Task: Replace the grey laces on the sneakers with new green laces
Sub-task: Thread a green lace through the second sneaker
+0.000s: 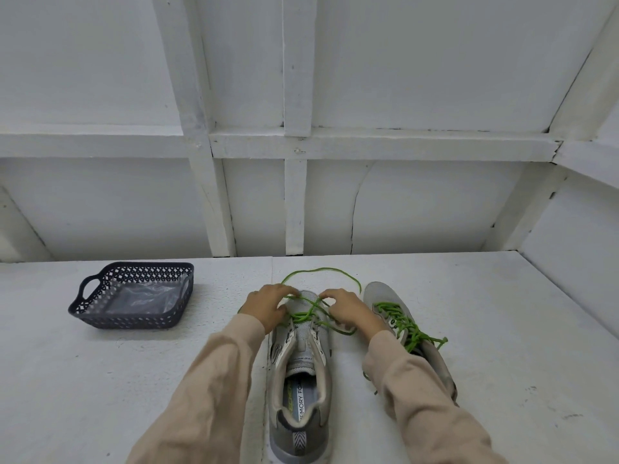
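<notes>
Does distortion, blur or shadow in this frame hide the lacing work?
Head view: the wide-angle lens skews the wall beams; light is soft and even, shadows faint; left hand, right hand and green lace are slightly soft, yet the lace over the left sneaker is readable; no strong glare.

There are two grey mesh sneakers low in the picture, the middle sneaker (299, 373) and the right sneaker (380, 293). There are two bright green string laces, the loose lace (321, 270) and the threaded lace (398, 316). At the left is one dark plastic basket with holes (100, 309), and in the middle are two hands, the left hand (268, 306) and the right hand (351, 309).
</notes>
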Action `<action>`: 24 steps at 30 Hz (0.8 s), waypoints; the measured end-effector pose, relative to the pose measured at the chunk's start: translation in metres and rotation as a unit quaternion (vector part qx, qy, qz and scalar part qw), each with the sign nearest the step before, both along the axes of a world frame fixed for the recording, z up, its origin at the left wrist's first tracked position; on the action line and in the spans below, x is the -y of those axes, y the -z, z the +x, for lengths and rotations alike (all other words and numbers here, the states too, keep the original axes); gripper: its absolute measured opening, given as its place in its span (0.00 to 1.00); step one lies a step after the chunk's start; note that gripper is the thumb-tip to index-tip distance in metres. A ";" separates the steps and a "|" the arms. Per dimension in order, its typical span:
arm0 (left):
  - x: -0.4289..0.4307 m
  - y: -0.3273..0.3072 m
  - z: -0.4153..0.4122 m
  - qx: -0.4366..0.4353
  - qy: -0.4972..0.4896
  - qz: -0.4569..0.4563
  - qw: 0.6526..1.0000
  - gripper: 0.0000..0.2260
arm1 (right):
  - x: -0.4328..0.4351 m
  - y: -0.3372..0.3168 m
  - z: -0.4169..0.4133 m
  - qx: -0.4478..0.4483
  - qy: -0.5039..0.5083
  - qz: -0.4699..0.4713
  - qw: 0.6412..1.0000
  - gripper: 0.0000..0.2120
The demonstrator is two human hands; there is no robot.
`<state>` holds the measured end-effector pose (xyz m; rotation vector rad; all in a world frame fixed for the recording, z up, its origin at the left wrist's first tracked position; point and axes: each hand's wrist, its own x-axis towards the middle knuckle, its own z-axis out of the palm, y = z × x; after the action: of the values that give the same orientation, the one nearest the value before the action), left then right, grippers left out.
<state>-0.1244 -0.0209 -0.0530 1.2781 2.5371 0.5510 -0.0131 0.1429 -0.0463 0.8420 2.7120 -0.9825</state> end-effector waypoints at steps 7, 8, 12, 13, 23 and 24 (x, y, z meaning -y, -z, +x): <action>0.009 -0.013 0.004 0.089 -0.072 0.155 0.981 0.08 | -0.003 -0.027 -0.010 -0.173 0.083 -0.226 0.955 0.23; 0.009 -0.014 0.004 0.114 -0.092 0.176 0.974 0.07 | -0.003 -0.034 -0.010 -0.201 0.075 -0.252 0.944 0.23; 0.007 -0.006 -0.006 0.191 -0.161 0.220 0.943 0.08 | 0.004 -0.050 -0.011 -0.272 0.020 -0.311 0.910 0.21; 0.004 -0.002 -0.008 0.193 -0.175 0.201 0.944 0.05 | 0.006 -0.053 -0.013 -0.287 0.006 -0.324 0.901 0.21; -0.015 0.019 -0.029 0.302 -0.255 0.099 0.913 0.13 | 0.010 -0.059 -0.023 -0.231 0.035 -0.232 0.944 0.18; -0.016 0.018 -0.030 0.308 -0.260 0.127 0.906 0.11 | 0.008 -0.054 -0.021 -0.200 0.051 -0.203 0.957 0.16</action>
<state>-0.1543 -0.0049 -0.0709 0.3449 2.2595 1.2070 -0.0338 0.1353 0.0080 0.7742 2.6232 -1.8302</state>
